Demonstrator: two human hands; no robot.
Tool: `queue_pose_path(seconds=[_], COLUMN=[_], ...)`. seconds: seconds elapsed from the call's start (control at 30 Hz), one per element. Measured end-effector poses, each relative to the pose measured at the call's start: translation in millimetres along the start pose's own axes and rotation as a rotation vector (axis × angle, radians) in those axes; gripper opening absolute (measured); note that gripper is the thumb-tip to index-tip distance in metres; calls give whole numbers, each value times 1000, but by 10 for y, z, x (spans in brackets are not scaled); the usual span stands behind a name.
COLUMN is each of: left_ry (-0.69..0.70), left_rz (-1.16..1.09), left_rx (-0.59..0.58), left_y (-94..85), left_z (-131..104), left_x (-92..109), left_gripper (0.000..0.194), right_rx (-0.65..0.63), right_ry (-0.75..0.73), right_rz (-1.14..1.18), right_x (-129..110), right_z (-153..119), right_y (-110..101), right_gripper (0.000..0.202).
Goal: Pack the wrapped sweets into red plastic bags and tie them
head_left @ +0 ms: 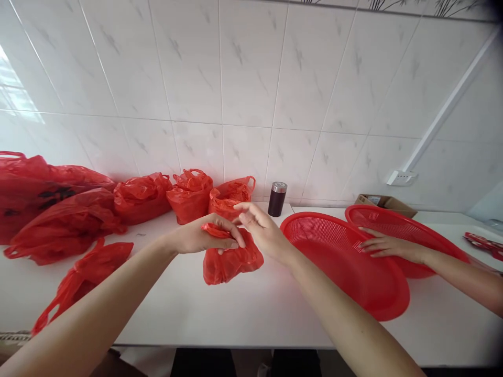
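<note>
A small red plastic bag (231, 262) hangs just above the white table, below my two hands. My left hand (206, 235) has its fingers closed around the bag's gathered top. Beside it, at the bag's upper right, my right hand (261, 230) has its fingers apart, with the index finger stretched out to the left. Part of the bag's right side is hidden behind my right hand. Behind the hands stands a filled red bag (231, 191), and another filled red bag (190, 196) is just left of it.
More red bags (74, 220) cover the table's left side. A dark tumbler (277, 200) stands near the wall. Two red baskets (341, 262) are on the right, with another person's hand (393, 247) over the farther one. Behind them is a cardboard box (396, 206).
</note>
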State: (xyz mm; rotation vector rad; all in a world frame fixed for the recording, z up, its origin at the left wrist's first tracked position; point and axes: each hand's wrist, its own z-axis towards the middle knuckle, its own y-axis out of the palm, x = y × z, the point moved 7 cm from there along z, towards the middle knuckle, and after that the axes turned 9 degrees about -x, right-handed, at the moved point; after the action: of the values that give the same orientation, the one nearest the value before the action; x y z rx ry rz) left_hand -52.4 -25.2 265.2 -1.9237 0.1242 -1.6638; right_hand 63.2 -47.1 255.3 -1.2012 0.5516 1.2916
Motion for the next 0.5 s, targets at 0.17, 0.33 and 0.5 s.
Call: queue_pose_path(seconds=[0.17, 0.33, 0.5], left_ry=[76, 190, 237], left_rz=[277, 466, 524], left_rx=[320, 582, 430], left_y=[-93, -63, 57], left_z=[52, 3, -37], left_x=[-51, 12, 52], left_gripper=[12, 21, 42], right_rx=[-14, -143, 38], right_ry=[113, 148, 65], right_rz=[293, 487, 30], right_x=[333, 415, 319], right_z=[13, -38, -120], right_y=[194, 281, 16], right_gripper=[25, 21, 9])
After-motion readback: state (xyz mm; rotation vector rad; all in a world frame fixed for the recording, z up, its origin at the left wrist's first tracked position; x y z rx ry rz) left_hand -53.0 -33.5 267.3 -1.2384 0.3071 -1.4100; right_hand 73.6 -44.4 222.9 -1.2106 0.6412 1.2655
